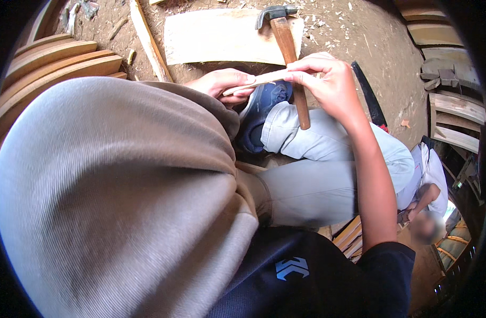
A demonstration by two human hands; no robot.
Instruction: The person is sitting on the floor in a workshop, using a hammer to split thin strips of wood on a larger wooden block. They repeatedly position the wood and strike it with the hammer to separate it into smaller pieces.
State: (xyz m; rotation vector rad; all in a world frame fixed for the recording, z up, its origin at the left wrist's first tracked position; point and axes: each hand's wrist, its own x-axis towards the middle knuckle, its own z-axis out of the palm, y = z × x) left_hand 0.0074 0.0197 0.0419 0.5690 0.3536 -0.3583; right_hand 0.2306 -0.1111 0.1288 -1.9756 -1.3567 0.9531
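Left hand [222,83] and right hand [328,82] both pinch a wood strip [264,80], fingers [313,64] closed; probably mid-job, can't tell what remains.

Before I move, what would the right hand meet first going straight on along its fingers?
Probably the left hand, at the other end of the thin wooden strip the right hand holds; depth is hard to judge.
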